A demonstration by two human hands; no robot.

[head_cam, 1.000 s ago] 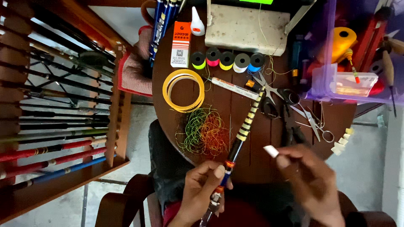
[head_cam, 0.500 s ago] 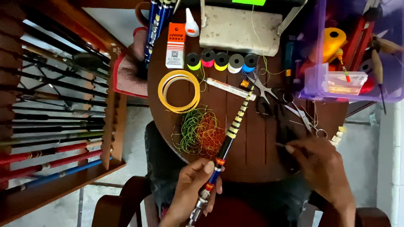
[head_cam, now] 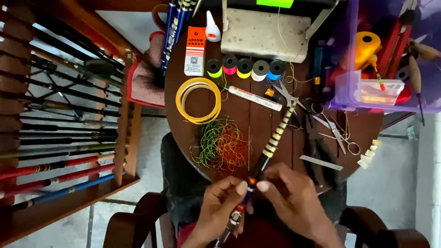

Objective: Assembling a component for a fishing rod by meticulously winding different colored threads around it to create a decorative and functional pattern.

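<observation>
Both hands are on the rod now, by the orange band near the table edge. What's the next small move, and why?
Probably turn the rod slightly between the fingertips. The left hand and right hand pinch it at the orange band, and no thread or tool shows in either hand; the blade lies apart on the table.

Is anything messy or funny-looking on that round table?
Yes. A loose tangle of green and orange thread lies in a heap on the round table, off any spool, while the row of thread spools behind it looks tidy. Both hands hold a banded rod.
</observation>
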